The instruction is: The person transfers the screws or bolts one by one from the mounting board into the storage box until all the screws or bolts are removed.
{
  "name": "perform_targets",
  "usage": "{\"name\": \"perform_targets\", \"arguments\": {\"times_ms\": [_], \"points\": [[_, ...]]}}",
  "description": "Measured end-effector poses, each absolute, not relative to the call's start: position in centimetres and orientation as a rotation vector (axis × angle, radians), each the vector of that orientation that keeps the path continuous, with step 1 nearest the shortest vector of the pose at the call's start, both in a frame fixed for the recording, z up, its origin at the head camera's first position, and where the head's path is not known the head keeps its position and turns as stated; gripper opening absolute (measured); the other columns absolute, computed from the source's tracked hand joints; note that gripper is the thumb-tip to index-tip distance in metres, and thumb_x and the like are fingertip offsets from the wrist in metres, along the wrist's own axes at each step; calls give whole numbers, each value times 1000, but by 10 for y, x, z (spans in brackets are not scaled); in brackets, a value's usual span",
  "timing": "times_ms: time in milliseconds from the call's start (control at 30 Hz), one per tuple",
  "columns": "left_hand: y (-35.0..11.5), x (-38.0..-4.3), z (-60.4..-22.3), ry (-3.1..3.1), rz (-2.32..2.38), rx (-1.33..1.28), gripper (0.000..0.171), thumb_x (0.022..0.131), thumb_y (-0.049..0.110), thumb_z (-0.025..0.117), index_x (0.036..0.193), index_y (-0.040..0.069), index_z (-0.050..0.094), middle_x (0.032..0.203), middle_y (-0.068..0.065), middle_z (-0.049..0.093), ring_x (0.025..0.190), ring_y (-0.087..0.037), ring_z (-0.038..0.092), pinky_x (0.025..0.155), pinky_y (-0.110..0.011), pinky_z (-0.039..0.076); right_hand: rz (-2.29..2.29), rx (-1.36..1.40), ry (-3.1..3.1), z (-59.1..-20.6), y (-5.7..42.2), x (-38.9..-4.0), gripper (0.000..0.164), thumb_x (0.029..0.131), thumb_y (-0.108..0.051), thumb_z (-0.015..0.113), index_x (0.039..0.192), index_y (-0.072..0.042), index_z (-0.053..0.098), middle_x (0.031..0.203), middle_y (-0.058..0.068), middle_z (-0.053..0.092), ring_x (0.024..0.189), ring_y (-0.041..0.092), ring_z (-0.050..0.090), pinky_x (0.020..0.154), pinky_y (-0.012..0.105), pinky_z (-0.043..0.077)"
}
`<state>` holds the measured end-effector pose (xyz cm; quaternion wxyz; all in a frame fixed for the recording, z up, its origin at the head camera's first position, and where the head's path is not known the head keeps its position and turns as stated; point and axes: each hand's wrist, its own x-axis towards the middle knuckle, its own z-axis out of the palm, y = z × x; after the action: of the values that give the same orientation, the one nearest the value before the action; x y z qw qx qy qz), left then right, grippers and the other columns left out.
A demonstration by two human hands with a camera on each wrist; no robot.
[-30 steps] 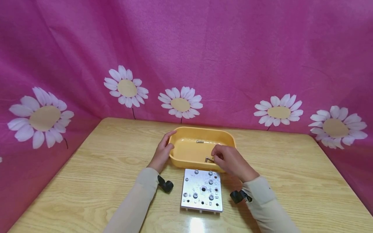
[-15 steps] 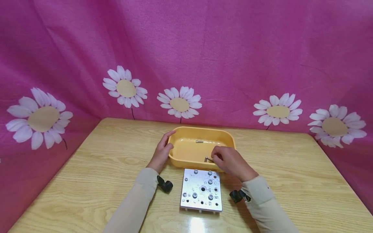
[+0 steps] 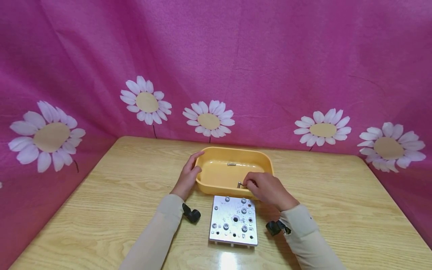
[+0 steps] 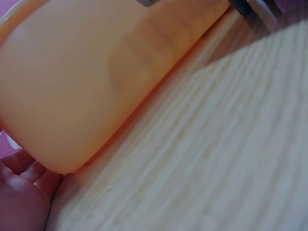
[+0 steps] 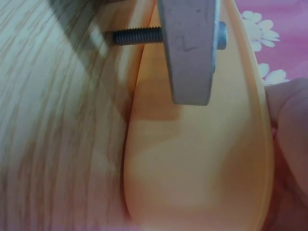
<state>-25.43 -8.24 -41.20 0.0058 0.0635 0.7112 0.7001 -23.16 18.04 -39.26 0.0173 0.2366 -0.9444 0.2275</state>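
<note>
A yellow plastic bin (image 3: 216, 189) stands on the table in the head view. My left hand (image 3: 186, 176) holds its left end, fingers along the far left corner and thumb by the near side. Inside the bin, at the near right, my right hand (image 3: 266, 187) reaches down with curled fingers. An L-shaped metal hex key (image 3: 239, 184) lies at those fingertips, its long arm partly covered; whether they pinch it is hidden. A small metal screw (image 3: 231, 164) lies by the bin's far wall. Close in front of the bin is a metal plate (image 3: 229, 215) with several socket-head screws and holes.
The right wrist view shows a screw shank (image 5: 137, 36) sticking out below the plate's edge. The wooden table (image 3: 118, 195) reaches back to a pink flowered curtain (image 3: 263, 75). Black wrist cameras (image 3: 191, 215) hang beside the plate on both sides.
My right hand has shifted slightly left and down, and its fingertips now cover more of the hex key's long arm. The left hand, the bin and the plate stay where they were.
</note>
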Motion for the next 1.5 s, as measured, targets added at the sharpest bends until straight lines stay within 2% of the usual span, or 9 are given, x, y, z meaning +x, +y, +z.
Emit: {"name": "perform_targets", "arguments": {"times_ms": [233,433,567,667,833,1033,1167,1333,1500], "points": [[-83,-274,-441,2265,2210,154,58,88,-1,41,142,22,45,154,0,32,140,-20,29,113,-39,27,592,753,-2945,-394,177,-231,33,99,-32,49,68,-21,56,58,-7,42,59,10,45,54,29,35],[-83,-272,-440,2249,2223,191,60,88,-2,41,145,18,42,156,-3,29,143,-22,23,114,-39,22,532,717,-2989,-395,174,-228,34,100,-34,45,82,-19,69,56,-6,41,62,11,48,59,31,39],[-83,-273,-442,2258,2217,186,60,87,-2,42,144,19,44,155,-3,30,142,-22,25,114,-39,24,535,716,-2973,-396,173,-227,32,100,-33,45,84,-20,69,57,-5,42,63,12,48,60,31,39],[-83,-274,-442,2263,2209,181,60,87,-1,42,143,20,44,155,-2,30,142,-20,25,114,-38,25,535,719,-2951,-396,174,-227,31,100,-33,45,82,-20,67,60,-6,44,62,11,47,59,30,39],[-84,-271,-435,2231,2204,189,60,87,-3,42,145,15,42,157,-5,27,144,-21,20,115,-38,21,542,718,-2934,-397,174,-227,28,99,-32,47,83,-20,66,62,-7,46,63,11,48,58,30,39],[-84,-259,-417,2246,2177,218,60,86,-4,42,145,7,39,156,-13,26,143,-30,22,114,-43,24,568,708,-2937,-397,173,-230,28,98,-32,49,94,-17,71,71,-9,59,67,9,53,61,31,44],[-84,-266,-427,2237,2212,219,60,86,-4,42,144,11,42,156,-10,29,142,-28,26,113,-42,25,604,717,-2921,-396,173,-232,26,97,-32,51,97,-17,72,81,-9,65,72,9,57,64,33,47],[-84,-275,-441,2277,2200,188,61,86,0,43,143,20,44,156,-3,29,143,-21,23,115,-39,21,750,715,-2896,-392,175,-231,19,94,-27,58,99,-13,70,86,-6,66,77,10,58,69,33,49],[-84,-275,-442,2276,2190,170,60,87,0,43,144,19,43,157,-3,27,145,-20,16,116,-37,15,902,753,-2844,-387,175,-228,20,90,-17,63,106,-5,67,94,1,67,86,15,62,75,34,53]]}}
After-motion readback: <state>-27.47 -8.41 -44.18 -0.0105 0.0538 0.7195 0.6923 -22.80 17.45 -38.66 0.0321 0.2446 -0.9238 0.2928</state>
